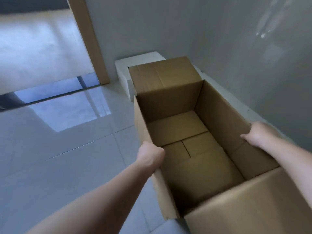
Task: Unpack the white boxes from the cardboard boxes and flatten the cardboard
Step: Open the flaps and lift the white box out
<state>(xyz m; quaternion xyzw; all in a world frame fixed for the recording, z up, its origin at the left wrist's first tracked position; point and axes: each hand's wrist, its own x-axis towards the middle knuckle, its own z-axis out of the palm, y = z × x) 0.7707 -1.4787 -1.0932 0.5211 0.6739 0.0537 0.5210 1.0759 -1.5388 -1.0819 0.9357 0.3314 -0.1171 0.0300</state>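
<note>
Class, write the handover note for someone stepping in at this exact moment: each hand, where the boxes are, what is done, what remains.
Left hand: grips the left long wall of the open cardboard box.
Right hand: grips the right long wall at its rim.
Box: on the tiled floor, end flaps open, nothing visible inside.
White boxes: against the wall, behind the far flap.
Done: this box looks unpacked.
Left: flatten it; other cardboard boxes, if any, are out of view.
</note>
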